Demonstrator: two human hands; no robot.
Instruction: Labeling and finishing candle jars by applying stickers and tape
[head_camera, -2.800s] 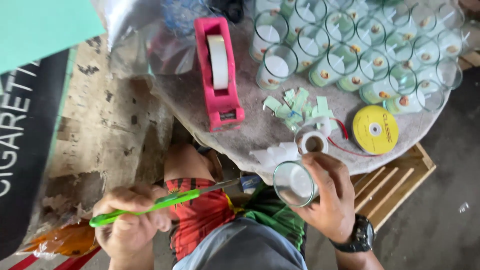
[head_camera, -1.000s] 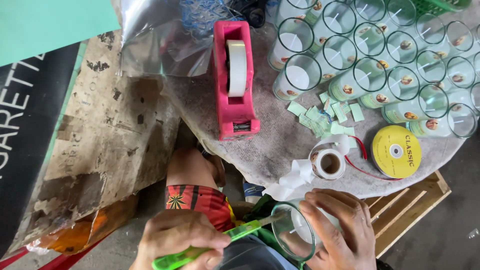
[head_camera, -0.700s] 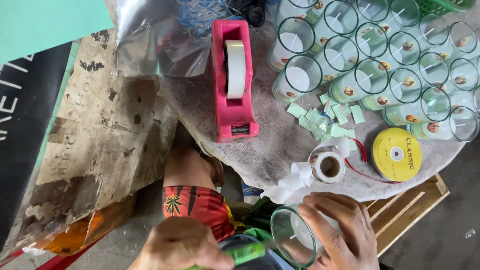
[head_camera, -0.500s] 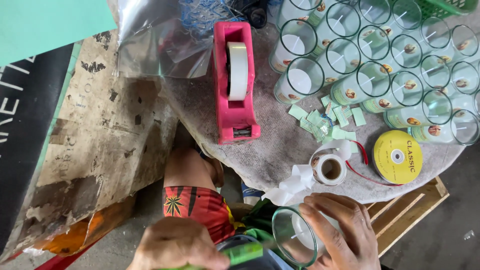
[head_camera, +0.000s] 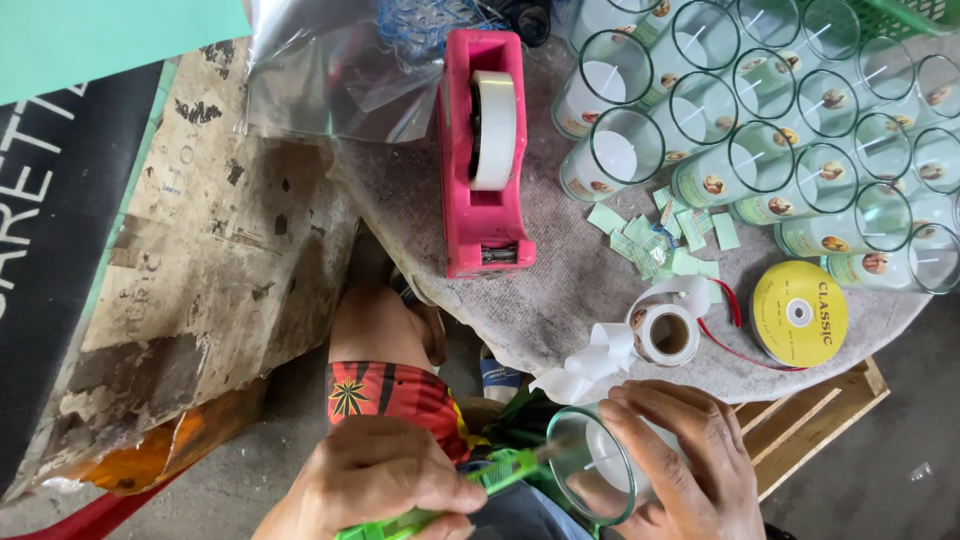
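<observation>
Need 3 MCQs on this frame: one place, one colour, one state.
1. Where does the yellow ribbon spool lie?
A. on the round table, right of the white label roll
B. on the floor
C. inside the tape dispenser

2. What colour is the tape dispenser?
A. blue
B. pink
C. black

3. What does the right hand hold?
A. nothing
B. a glass candle jar
C. the scissors

Key: 1 A, spool lies flat on the cloth; 2 B, body is pink; 3 B, fingers wrap the jar, while the left hand grips the green scissors.

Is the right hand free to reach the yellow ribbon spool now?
Probably not: the right hand is wrapped around a glass candle jar. The path to the yellow ribbon spool looks open.
</observation>
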